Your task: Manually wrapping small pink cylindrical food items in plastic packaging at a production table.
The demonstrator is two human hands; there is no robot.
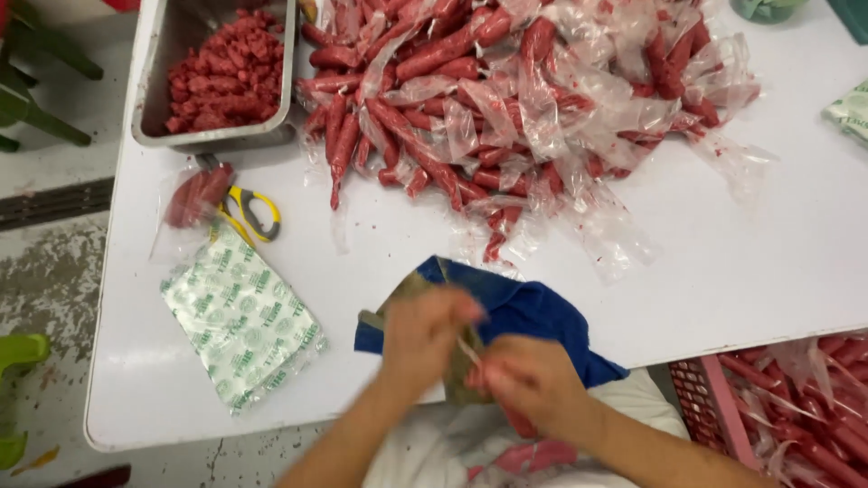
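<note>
Thin red filled plastic tube, blurred

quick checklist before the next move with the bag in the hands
1. Both hands on the bag: left hand and right hand meet at a thin clear bag; ok.
2. Bag tied shut: blurred; cannot tell.
3. Blue cloth under the hands: ok.
4. Scissors within reach on the table: ok.
5. Pile of filled bags clear of the table edge: ok.
6. Tray holds red filling: ok.
</note>
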